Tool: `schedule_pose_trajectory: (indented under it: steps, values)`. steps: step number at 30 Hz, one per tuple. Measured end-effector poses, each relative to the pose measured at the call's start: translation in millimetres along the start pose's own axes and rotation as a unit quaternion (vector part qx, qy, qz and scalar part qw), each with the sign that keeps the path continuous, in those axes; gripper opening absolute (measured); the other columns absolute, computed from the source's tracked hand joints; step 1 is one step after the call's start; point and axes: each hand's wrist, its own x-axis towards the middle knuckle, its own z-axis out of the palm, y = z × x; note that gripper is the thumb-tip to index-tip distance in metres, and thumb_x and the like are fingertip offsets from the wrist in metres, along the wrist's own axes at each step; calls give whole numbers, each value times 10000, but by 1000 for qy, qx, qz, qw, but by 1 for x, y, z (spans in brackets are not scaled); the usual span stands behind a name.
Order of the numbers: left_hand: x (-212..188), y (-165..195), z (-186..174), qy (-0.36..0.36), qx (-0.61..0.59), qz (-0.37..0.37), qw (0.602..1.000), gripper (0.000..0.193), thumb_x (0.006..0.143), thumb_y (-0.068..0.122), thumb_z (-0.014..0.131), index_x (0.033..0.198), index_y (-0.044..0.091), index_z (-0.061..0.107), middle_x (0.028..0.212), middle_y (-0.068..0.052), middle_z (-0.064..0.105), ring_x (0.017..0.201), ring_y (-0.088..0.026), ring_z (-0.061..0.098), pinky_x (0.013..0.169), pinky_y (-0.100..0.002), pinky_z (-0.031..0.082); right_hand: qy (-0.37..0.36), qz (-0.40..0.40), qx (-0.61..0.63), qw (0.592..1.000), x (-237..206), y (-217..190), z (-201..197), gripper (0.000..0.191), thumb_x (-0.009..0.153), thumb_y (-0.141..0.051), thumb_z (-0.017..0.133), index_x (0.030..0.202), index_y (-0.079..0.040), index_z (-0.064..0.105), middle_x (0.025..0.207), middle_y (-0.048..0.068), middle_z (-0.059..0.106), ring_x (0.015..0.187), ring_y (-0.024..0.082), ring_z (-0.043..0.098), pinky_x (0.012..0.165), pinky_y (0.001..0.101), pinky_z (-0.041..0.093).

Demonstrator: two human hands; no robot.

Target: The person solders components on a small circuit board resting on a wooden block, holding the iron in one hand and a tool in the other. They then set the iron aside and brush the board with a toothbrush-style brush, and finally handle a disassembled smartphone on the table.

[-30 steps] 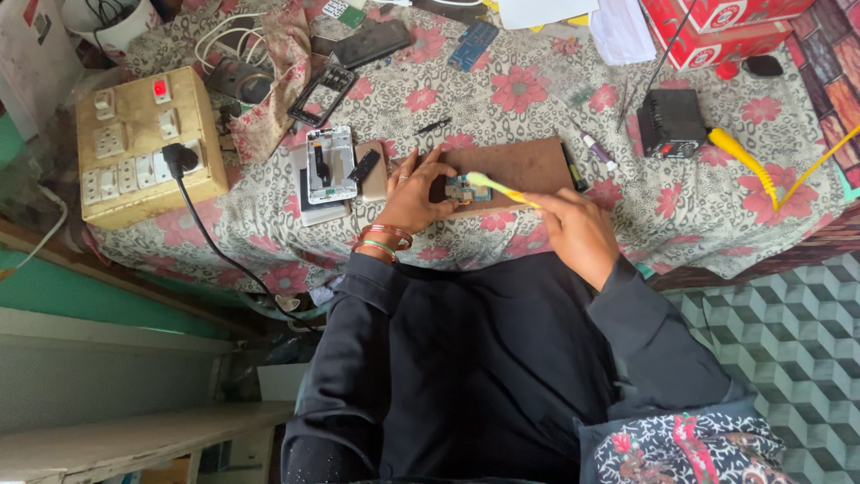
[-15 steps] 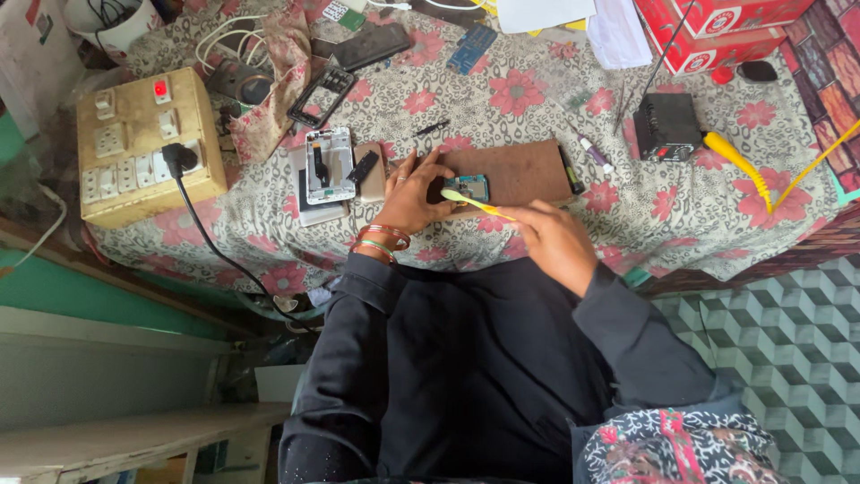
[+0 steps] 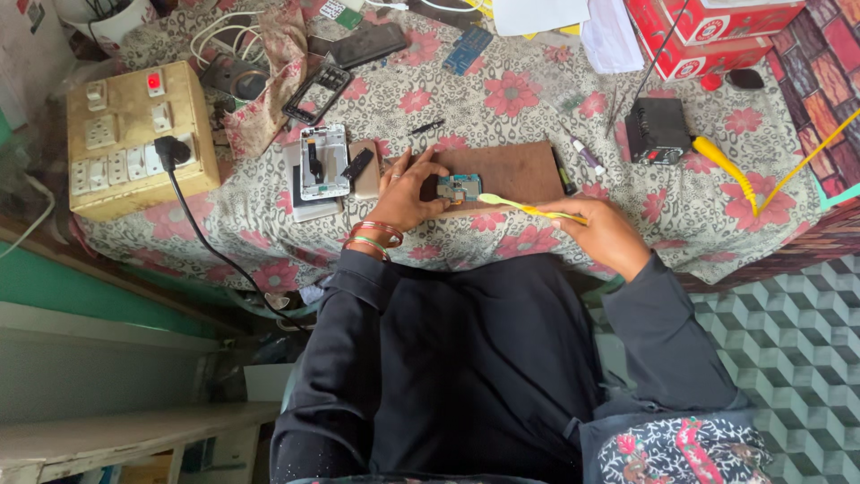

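- Looking down from the head camera, a person in dark sleeves sat at a table under a floral cloth [image 3: 537,99].
- The left hand [image 3: 408,190], bangles at the wrist, pressed its fingers against a small blue circuit board [image 3: 460,187], pinning it on a brown wooden board [image 3: 520,166].
- The right hand [image 3: 607,235] was closed around a yellow brush [image 3: 524,207], probably a toothbrush, whose head lay just beside the circuit board.
- A phone frame [image 3: 322,161] lay left of the hands, and a beige switchboard [image 3: 134,134] stood further left.
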Motion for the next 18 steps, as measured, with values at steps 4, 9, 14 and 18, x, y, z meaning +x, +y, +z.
schedule_pose_trajectory:
  steps: [4,9,14,18]
  values:
    - [0,1,-1,0,-5,2,1000,544,749,326,872,1240,225,661,1651,-79,384,1573,-372,172,1220,-523,106,-3,3,-10,1000,-1,-3,1,306,947,-59,660,1241,-109,729,1106,96,767,983,177,714,872,316,520]
    - [-1,2,-3,1,3,4,1000,551,757,336,872,1259,237,666,1643,-104,380,1572,-375,165,1217,-534,102,6,-24,-8,1000,-1,-11,5,325,944,-35,634,1249,-108,718,1102,101,757,980,204,716,864,322,522]
    - [-1,4,-4,6,4,5,1000,546,757,336,873,1255,247,668,1649,-103,377,1571,-380,169,1217,-541,114,68,-117,-86,987,-5,-27,21,310,938,-46,656,1226,-129,736,1095,107,743,970,316,694,827,385,534]
    - [-1,4,-5,6,5,10,1000,547,765,348,878,1258,248,664,1652,-104,370,1570,-381,168,1217,-549,121,90,-81,-120,985,-8,-37,31,323,930,-42,641,1205,-172,750,1050,85,730,893,333,686,759,429,535]
